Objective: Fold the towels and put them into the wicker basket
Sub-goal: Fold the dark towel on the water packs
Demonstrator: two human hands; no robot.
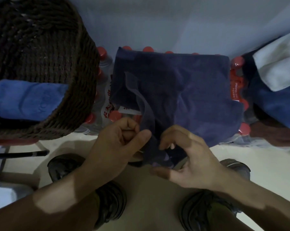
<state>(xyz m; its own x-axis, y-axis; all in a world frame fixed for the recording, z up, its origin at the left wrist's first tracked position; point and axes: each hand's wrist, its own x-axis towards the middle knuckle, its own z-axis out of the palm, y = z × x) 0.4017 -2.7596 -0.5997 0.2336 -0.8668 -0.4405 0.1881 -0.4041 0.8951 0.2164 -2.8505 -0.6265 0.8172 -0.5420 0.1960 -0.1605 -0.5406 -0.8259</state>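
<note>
Hands: left hand, right hand pinch one navy towel.

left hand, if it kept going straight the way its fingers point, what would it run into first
The left hand points right, pinching the dark towel at its near edge. Beyond that fold, the right hand is next, though depth is hard to judge.

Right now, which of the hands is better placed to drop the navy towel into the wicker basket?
Probably the left hand: it pinches the navy towel on the side where the wicker basket stands.
</note>
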